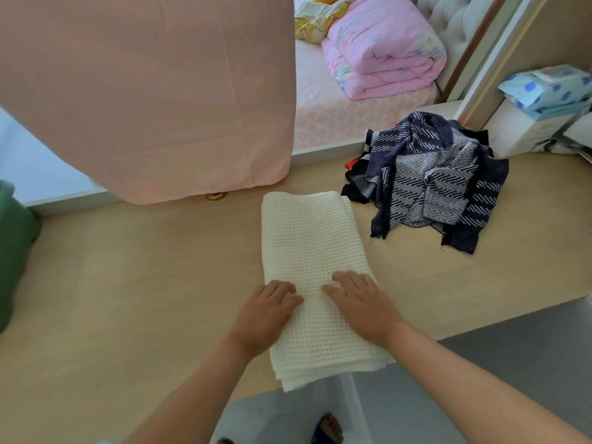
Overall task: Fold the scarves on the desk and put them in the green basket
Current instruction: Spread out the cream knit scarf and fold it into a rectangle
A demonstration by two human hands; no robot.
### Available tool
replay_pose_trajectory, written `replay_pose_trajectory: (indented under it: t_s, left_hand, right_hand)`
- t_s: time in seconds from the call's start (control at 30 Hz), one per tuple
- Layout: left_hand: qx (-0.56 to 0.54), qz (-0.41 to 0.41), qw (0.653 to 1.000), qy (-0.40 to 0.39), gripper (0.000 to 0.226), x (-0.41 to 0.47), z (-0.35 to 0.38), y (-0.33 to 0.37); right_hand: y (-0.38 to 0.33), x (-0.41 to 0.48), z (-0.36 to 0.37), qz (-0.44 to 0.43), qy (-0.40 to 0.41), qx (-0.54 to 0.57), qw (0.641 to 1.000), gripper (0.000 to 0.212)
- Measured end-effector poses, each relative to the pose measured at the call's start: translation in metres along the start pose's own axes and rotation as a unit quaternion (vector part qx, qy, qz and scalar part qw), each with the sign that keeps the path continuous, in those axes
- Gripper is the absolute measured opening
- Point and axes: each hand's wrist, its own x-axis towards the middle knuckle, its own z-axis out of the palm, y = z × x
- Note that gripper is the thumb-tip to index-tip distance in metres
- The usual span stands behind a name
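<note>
A cream waffle-knit scarf [307, 238] lies folded into a long strip on the wooden desk [128, 299], its near end hanging slightly over the desk's front edge. My left hand [266, 312] rests flat on the scarf's left side, fingers straight. Beside it, my right hand [362, 302] presses flat on the scarf's right side. To the right at the back lies a crumpled heap of dark blue and grey zigzag-patterned scarves [432, 184]. A green basket [12, 251] shows partly at the far left edge.
A pink cloth [153, 91] hangs over the back of the desk on the left. Behind the desk is a bed with a folded pink quilt [384, 49]. Blue dotted packages [544, 88] sit on a white box at the far right.
</note>
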Motion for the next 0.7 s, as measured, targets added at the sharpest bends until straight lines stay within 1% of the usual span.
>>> replay_pose_trajectory:
  t_s: [0.03, 0.07, 0.1, 0.17, 0.2, 0.23, 0.3, 0.33, 0.37, 0.43, 0.47, 0.53, 0.6, 0.63, 0.7]
  left_hand:
    - [-0.011, 0.012, 1.0, -0.015, 0.034, -0.004, -0.004, 0.003]
    - [-0.022, 0.015, 0.999, -0.035, 0.036, -0.009, -0.008, 0.006]
    - [-0.035, 0.009, 0.998, -0.051, 0.039, -0.013, -0.012, 0.007]
    - [-0.058, -0.016, 0.994, -0.089, 0.054, -0.018, -0.018, 0.012]
    - [-0.065, -0.027, 0.99, -0.12, 0.066, -0.02, -0.02, 0.015]
    - [-0.068, -0.039, 0.984, -0.159, 0.082, -0.023, -0.02, 0.018]
    - [-0.049, -0.053, 0.971, -0.226, 0.114, -0.028, -0.017, 0.022]
    - [-0.035, -0.054, 0.968, -0.244, 0.123, -0.029, -0.014, 0.023]
    - [-0.026, -0.056, 0.966, -0.253, 0.127, -0.03, -0.011, 0.024]
    - [-0.019, -0.064, 0.965, -0.252, 0.126, -0.031, -0.007, 0.026]
    - [-0.02, -0.065, 0.968, -0.243, 0.121, -0.031, -0.006, 0.026]
    - [-0.043, -0.07, 0.976, -0.204, 0.103, -0.03, -0.007, 0.025]
    - [-0.114, -0.102, 0.975, -0.164, 0.081, -0.029, -0.014, 0.024]
    - [-0.163, -0.133, 0.965, -0.154, 0.072, -0.027, -0.019, 0.023]
    - [-0.247, -0.192, 0.94, -0.137, 0.056, -0.023, -0.031, 0.02]
  right_hand:
    - [-0.004, -0.01, -0.004, -0.037, 0.013, 0.028, 0.999, 0.038]
    - [-0.009, -0.021, -0.01, -0.053, -0.007, 0.056, 0.997, 0.036]
    - [-0.012, -0.031, -0.015, -0.053, -0.045, 0.072, 0.995, 0.047]
    - [-0.015, -0.047, -0.021, -0.02, -0.173, 0.078, 0.982, 0.087]
    - [-0.015, -0.052, -0.022, -0.015, -0.229, 0.069, 0.971, 0.102]
    - [-0.016, -0.056, -0.02, -0.02, -0.257, 0.052, 0.965, 0.111]
    - [-0.017, -0.057, -0.014, -0.033, -0.243, 0.014, 0.969, 0.117]
    - [-0.016, -0.055, -0.013, -0.032, -0.228, 0.006, 0.973, 0.118]
    - [-0.014, -0.053, -0.012, -0.026, -0.227, 0.01, 0.974, 0.116]
    - [-0.009, -0.051, -0.014, -0.013, -0.24, 0.042, 0.97, 0.107]
    - [-0.006, -0.05, -0.016, -0.007, -0.237, 0.062, 0.97, 0.1]
    - [-0.004, -0.047, -0.022, 0.015, -0.223, 0.089, 0.971, 0.087]
    - [-0.006, -0.042, -0.032, 0.044, -0.223, 0.113, 0.967, 0.074]
    - [-0.007, -0.038, -0.036, 0.058, -0.219, 0.129, 0.965, 0.065]
    - [-0.008, -0.032, -0.041, 0.084, -0.175, 0.174, 0.965, 0.05]
